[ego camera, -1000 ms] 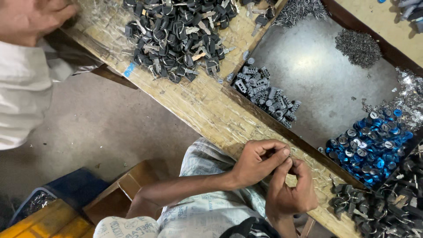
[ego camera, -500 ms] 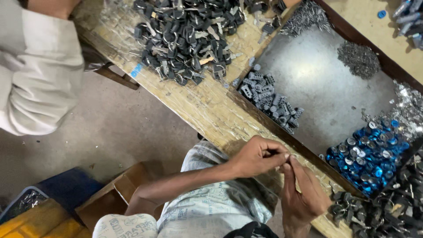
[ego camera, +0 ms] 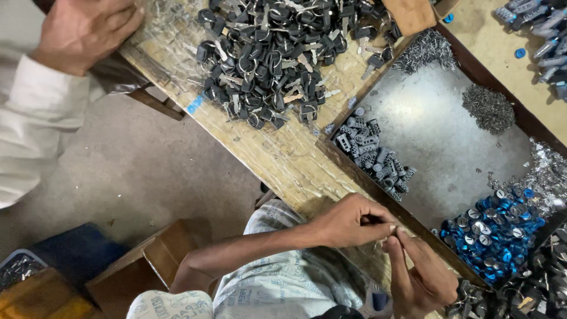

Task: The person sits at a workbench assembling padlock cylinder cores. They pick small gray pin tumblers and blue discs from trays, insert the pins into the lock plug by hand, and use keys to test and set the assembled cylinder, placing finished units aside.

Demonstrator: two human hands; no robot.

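Note:
My left hand [ego camera: 351,221] and my right hand [ego camera: 422,277] meet over the near edge of the wooden workbench [ego camera: 283,156], above my lap. The fingertips of both hands pinch one small metal part [ego camera: 391,234]; it is too small to tell its kind. Just beyond the hands lies a dark metal tray [ego camera: 437,136]. It holds a heap of blue-capped round parts [ego camera: 490,230] close to my right hand, and a cluster of small grey cylinders [ego camera: 372,153] beyond my left hand.
A big pile of black-headed keys [ego camera: 277,53] covers the bench's far end. Heaps of fine metal pins [ego camera: 487,106] and shiny scraps [ego camera: 543,171] lie in the tray. Another person's hand [ego camera: 82,29] and white sleeve [ego camera: 26,118] are top left. A wooden box [ego camera: 156,257] stands on the floor.
My right hand's fingers have straightened while still pinching the small part with the left. The other person's hand has come back into view at top left, and the view has shifted slightly.

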